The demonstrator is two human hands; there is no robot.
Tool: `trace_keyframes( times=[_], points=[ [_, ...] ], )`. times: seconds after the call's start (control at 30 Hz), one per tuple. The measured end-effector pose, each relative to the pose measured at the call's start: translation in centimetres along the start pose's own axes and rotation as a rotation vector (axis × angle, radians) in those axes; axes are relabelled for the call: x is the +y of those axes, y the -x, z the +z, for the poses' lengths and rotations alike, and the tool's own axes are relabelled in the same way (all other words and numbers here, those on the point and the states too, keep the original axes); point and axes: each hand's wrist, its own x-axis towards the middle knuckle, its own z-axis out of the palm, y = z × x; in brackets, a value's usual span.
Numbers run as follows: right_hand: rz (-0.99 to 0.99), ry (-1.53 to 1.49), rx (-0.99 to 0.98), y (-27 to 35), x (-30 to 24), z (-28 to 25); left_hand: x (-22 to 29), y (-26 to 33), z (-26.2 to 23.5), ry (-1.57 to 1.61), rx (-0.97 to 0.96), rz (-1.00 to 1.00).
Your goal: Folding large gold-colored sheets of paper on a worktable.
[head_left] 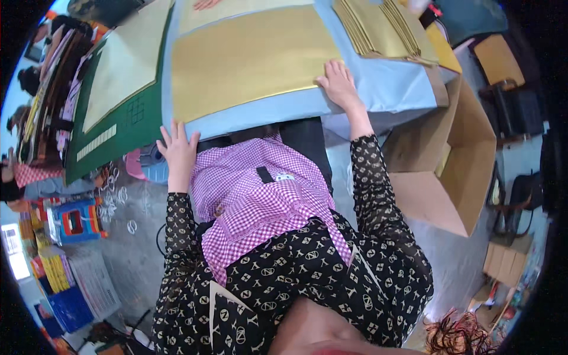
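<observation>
A large gold sheet, perhaps fabric or paper, lies flat on a light blue table cover. My right hand rests on its near right corner, fingers extended and palm down. At the table's front edge, by the sheet's near left corner, my left hand has its fingers spread and grips nothing; whether the fingertips touch the sheet is hard to tell. Beyond the gold sheet lies a pale cream sheet, with another person's hand on it at the top edge.
To the left, a green cutting mat carries another cream sheet. Folded gold sheets are stacked at the far right. An open cardboard box stands on the right, below the table edge. A blue-and-orange plastic stool is at left.
</observation>
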Motion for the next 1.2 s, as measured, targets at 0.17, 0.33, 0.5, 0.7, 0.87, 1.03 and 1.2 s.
trace_keyframes(
  times=[0.17, 0.33, 0.5, 0.7, 0.87, 1.03, 1.2],
  points=[
    [0.046, 0.021, -0.004, -0.2, 0.1, -0.2, 4.7, -2.5, -1.3, 0.273, 0.136, 0.128],
    [0.027, 0.017, -0.023, -0.8, -0.3, 0.1, 16.6, -4.6, -1.6, 0.422, 0.26, 0.539],
    [0.027, 0.006, -0.038, -0.8, -0.1, 1.0, 23.1, -5.1, -0.8, 0.517, 0.223, 0.709],
    [-0.002, 0.058, 0.027, -0.2, -0.4, 0.4, 21.3, -4.9, -0.3, 0.458, 0.172, 0.607],
    [0.014, 0.04, 0.064, -0.2, 0.2, 0.5, 15.3, -3.9, -0.3, 0.378, 0.101, 0.536],
    [0.019, 0.096, 0.053, -0.6, 0.1, 0.8, 6.9, -3.9, 1.2, 0.238, 0.052, 0.25],
    [0.019, 0.09, 0.072, -0.4, 0.6, 1.2, 2.2, -4.0, 1.7, 0.147, 0.108, 0.142]
  ],
)
